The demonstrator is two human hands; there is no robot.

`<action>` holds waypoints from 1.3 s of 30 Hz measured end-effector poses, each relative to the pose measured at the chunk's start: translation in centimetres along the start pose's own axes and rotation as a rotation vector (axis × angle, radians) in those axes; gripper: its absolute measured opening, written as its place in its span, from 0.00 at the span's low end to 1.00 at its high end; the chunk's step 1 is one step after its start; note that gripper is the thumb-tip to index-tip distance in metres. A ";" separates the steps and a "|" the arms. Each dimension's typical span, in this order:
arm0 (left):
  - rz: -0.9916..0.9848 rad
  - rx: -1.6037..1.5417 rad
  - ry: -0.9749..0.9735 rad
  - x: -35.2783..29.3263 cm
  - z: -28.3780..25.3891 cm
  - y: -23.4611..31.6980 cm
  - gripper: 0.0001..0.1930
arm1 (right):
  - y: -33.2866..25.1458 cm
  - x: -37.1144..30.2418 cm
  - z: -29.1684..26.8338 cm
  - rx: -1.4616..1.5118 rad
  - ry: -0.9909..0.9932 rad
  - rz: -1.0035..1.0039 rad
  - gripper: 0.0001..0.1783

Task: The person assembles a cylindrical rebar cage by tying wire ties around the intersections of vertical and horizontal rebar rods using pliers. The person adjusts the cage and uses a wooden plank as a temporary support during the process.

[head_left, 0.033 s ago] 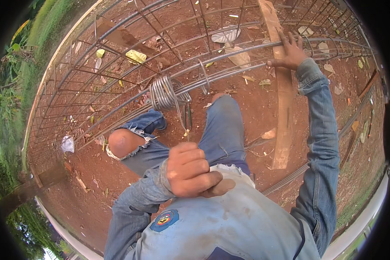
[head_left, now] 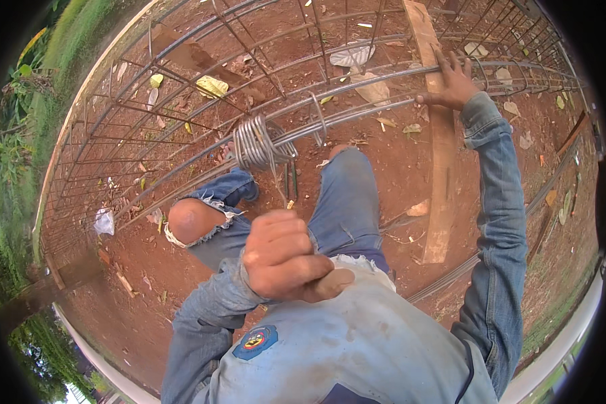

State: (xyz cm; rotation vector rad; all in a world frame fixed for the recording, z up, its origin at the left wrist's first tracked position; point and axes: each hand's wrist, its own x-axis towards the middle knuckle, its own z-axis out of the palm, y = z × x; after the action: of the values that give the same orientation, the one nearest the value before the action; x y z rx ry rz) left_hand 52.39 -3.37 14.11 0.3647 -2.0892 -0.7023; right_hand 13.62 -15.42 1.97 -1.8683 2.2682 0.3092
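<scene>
My left hand (head_left: 286, 259) is curled into a fist close to my chest, and nothing shows inside it. My right hand (head_left: 454, 84) reaches far forward, fingers spread, resting on a long steel bar (head_left: 370, 108) of a rebar cage (head_left: 182, 87) lying on red soil. A bunch of steel stirrup rings (head_left: 256, 143) is gathered on the long bars just beyond my knees. A thin dark tool (head_left: 289, 182) hangs below those rings, between my legs. I wear torn blue jeans, and my left knee (head_left: 192, 221) is bare.
A wooden plank (head_left: 441, 168) lies across the bars, under my right hand and reaching back toward me. Dry leaves (head_left: 212, 85) and a white scrap (head_left: 104, 221) litter the red ground. Grass (head_left: 13, 155) borders the left side. A pale kerb (head_left: 552, 350) runs at the lower right.
</scene>
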 end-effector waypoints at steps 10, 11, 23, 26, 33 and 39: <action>-0.145 -0.089 -0.621 -6.3 1.5 -3.9 0.21 | -0.7 0.3 -0.8 -0.001 -0.030 0.053 0.74; -0.180 -0.065 -0.665 -7.0 1.3 -4.4 0.21 | -0.8 0.1 -1.0 -0.004 -0.026 0.058 0.74; -0.404 0.374 -0.995 -11.1 1.5 -8.9 0.19 | -1.3 -0.5 -1.9 0.025 -0.046 0.062 0.73; -0.343 0.450 -0.979 -11.3 2.6 -9.6 0.16 | -1.2 -0.3 -1.6 0.037 -0.047 0.050 0.73; 0.220 0.299 -0.481 -7.6 3.6 -6.3 0.08 | -1.9 -1.2 -3.1 0.033 -0.116 0.066 0.74; 0.391 0.101 -0.461 -3.6 6.0 -5.2 0.09 | -1.3 -0.8 -1.9 0.014 -0.028 0.077 0.71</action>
State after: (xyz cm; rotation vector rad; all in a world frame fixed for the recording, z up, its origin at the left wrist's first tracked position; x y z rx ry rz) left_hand 49.52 -3.64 5.87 -0.1731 -2.5358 -0.4751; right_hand 15.01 -15.41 3.96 -1.7623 2.3209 0.3283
